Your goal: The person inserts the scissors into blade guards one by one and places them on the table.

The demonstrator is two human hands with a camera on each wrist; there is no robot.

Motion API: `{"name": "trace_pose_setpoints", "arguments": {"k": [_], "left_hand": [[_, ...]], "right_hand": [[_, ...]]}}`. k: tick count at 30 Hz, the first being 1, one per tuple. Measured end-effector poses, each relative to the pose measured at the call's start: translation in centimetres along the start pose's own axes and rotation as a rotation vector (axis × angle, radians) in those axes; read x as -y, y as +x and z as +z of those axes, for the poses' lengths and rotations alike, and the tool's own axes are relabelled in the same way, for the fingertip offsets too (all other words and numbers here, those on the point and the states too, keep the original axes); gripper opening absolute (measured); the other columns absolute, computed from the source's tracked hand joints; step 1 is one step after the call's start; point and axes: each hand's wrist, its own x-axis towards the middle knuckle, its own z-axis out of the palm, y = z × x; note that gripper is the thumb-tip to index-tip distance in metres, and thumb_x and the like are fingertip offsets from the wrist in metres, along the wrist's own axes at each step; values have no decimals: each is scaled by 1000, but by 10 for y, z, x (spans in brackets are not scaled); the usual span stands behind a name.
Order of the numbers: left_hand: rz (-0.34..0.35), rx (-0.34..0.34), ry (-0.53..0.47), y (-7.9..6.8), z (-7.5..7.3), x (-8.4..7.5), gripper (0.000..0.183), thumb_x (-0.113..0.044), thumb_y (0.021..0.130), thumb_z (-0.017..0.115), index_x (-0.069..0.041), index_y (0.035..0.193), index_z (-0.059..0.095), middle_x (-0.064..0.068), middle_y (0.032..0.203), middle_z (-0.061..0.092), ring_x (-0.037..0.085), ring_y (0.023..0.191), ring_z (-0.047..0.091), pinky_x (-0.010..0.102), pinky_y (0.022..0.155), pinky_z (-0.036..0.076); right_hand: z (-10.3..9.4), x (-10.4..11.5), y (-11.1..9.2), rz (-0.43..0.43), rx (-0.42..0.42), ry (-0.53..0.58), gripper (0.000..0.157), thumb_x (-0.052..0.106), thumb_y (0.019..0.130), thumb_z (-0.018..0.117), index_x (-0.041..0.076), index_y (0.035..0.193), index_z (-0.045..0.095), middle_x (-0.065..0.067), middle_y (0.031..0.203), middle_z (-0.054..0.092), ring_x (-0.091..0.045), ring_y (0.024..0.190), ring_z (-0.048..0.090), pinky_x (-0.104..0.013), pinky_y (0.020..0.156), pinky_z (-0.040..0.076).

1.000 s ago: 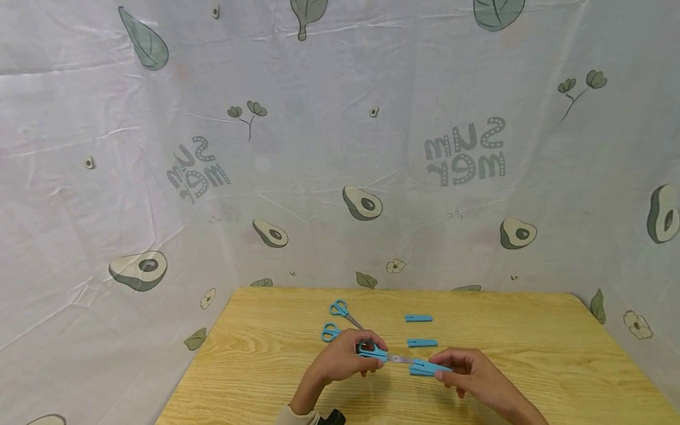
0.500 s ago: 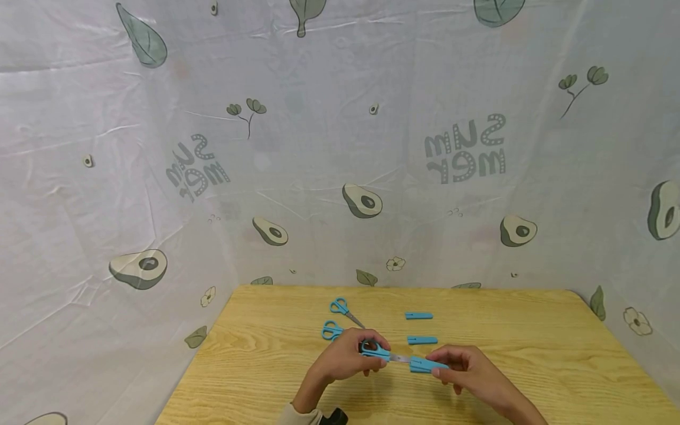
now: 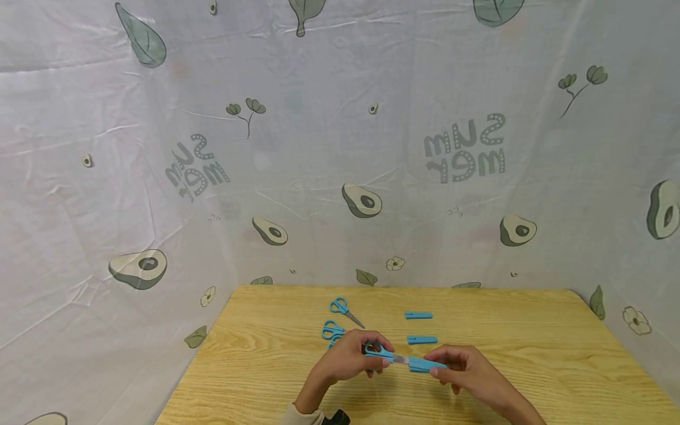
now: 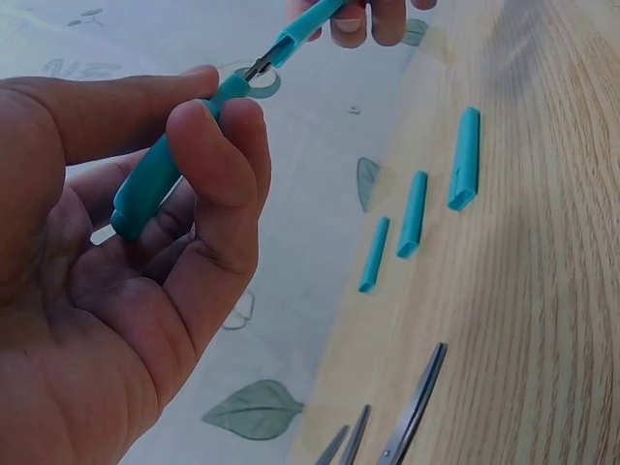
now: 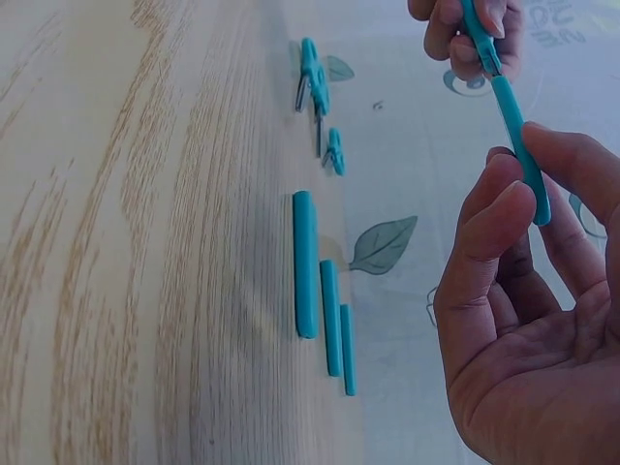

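Note:
Held level above the table, a pair of blue-handled scissors [image 3: 378, 350] has its handles in my left hand [image 3: 347, 356], thumb and fingers pinching them. A blue blade cover [image 5: 513, 136] is pinched between thumb and fingers of my right hand [image 3: 470, 373]. The blades point right and their tips are inside the cover; a short stretch of bare metal [image 4: 258, 68] shows between handle and cover. Below, three more blue covers lie in a row on the table, the largest cover [image 4: 465, 160] nearest, then a middle cover [image 4: 412, 215] and a small cover [image 4: 375, 254].
More blue-handled scissors [image 3: 339, 306] lie on the wooden table [image 3: 255, 378] behind my left hand, blades toward the right; the left hand partly hides some of them. A pale patterned sheet [image 3: 319, 147] hangs around the table's back and sides.
My left hand has brought the scissors slightly right, and the cover has shifted slightly left. Less bare blade shows between handle and cover than one second ago.

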Motion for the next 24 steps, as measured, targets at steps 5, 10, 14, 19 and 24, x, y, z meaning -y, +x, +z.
{"name": "trace_pose_setpoints", "arguments": {"k": [5,10,14,19,24], "left_hand": [[-8,13,-30,1,2,0,16,-8,103,72,-4,118,76,0,83,72,67,85,65,54,67,65],[-25,17,-42,1,5,-1,18,-7,103,71,0,119,76,-2,82,71,64,85,66,51,67,66],[-40,22,-73,2,5,-2,17,-6,103,70,-2,118,77,-4,81,70,42,74,72,41,65,66],[-49,21,-99,2,6,-2,19,-5,103,69,3,120,75,-3,81,70,27,71,70,27,61,61],[-35,18,-95,2,8,-2,23,-5,103,70,7,122,73,-4,81,70,64,83,65,26,60,60]], "right_hand": [[0,0,0,-24,11,0,38,16,110,61,-9,139,63,0,95,73,-12,77,66,-27,63,58],[2,-1,0,-30,14,14,40,15,111,61,-11,141,61,2,94,71,-12,78,65,-27,63,58],[3,1,0,-26,14,13,40,16,111,61,-11,141,61,0,95,72,-12,78,66,-27,63,58],[4,0,0,-19,6,-1,38,17,110,62,-9,139,63,-2,96,73,-12,79,67,-27,64,58],[4,-1,1,-30,2,0,38,16,111,61,-9,139,63,-1,96,73,-13,80,67,-27,63,58]]}}
